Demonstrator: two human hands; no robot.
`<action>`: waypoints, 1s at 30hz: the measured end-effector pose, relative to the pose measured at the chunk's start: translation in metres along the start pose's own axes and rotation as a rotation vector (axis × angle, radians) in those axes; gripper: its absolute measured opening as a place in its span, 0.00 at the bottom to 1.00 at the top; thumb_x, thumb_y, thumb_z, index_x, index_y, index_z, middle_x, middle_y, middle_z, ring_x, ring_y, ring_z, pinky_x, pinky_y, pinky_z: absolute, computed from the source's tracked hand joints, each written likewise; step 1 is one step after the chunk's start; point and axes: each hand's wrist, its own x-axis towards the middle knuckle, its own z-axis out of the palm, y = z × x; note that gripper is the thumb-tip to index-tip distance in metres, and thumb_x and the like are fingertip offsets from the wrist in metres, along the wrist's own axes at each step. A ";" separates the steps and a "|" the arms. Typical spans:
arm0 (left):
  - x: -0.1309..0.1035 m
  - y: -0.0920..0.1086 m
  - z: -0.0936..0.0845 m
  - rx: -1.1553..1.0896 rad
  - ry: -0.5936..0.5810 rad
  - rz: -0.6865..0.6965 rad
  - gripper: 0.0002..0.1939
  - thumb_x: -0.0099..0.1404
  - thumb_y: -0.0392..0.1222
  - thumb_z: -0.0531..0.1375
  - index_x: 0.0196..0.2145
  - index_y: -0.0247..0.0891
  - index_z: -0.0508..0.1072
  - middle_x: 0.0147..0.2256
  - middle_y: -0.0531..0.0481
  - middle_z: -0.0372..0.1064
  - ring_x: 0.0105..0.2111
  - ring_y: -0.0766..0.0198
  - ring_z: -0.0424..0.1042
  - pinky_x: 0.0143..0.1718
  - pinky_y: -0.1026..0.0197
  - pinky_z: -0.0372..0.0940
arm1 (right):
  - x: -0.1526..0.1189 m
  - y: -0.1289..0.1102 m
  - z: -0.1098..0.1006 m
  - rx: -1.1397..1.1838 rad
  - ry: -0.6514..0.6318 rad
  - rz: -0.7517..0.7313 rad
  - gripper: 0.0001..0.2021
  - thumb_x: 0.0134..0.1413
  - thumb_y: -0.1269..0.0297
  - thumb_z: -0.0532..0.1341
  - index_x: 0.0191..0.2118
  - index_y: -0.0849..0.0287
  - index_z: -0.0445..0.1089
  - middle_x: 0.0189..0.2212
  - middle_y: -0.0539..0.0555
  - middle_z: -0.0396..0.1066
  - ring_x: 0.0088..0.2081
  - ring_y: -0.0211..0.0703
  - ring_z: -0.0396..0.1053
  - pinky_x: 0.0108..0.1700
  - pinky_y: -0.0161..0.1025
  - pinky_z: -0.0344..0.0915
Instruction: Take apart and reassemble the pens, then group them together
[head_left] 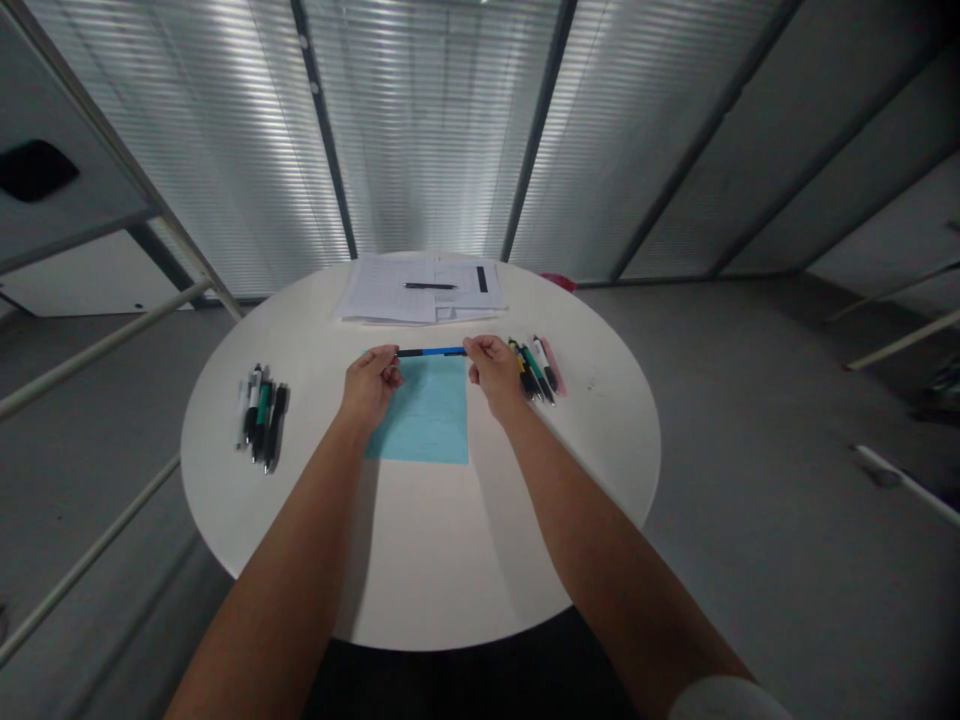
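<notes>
A blue pen with a black end (435,351) is held level between my two hands, over the far edge of a light-blue sheet of paper (424,415). My left hand (371,385) pinches its black end with thumb and fingers. At the blue end, my right hand (493,372) has its fingers closed on the pen. The blue sheet lies flat on the white round table (435,560), partly behind my left hand. Just right of my right hand lies a group of pens (536,370) in yellow, green, white and pink, partly covered by that hand.
Another group of pens (262,415) lies on the table's left side. Toward the back, a black pen (430,286) rests on a stack of printed papers (386,290). Pale metal rails (105,340) stand left of the table, and window blinds (420,130) hang behind it.
</notes>
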 end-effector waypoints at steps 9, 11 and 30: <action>-0.004 0.002 0.003 0.004 0.000 -0.006 0.10 0.51 0.37 0.67 0.32 0.32 0.74 0.24 0.52 0.64 0.20 0.72 0.62 0.22 0.66 0.60 | 0.002 0.005 -0.001 -0.030 -0.062 -0.003 0.17 0.49 0.47 0.63 0.30 0.56 0.64 0.15 0.41 0.61 0.14 0.29 0.56 0.16 0.29 0.51; -0.004 0.002 0.003 0.013 0.015 -0.003 0.10 0.51 0.38 0.68 0.32 0.32 0.74 0.25 0.51 0.65 0.20 0.72 0.62 0.22 0.66 0.60 | 0.003 0.006 -0.001 0.016 -0.057 0.011 0.16 0.47 0.50 0.65 0.33 0.56 0.64 0.17 0.41 0.63 0.14 0.28 0.57 0.16 0.29 0.51; -0.003 0.001 0.004 0.039 0.028 0.010 0.14 0.52 0.45 0.70 0.29 0.34 0.71 0.25 0.52 0.66 0.20 0.73 0.62 0.21 0.66 0.60 | 0.001 0.006 -0.001 -0.027 -0.107 0.028 0.13 0.49 0.51 0.63 0.33 0.56 0.65 0.18 0.44 0.67 0.14 0.30 0.59 0.16 0.29 0.50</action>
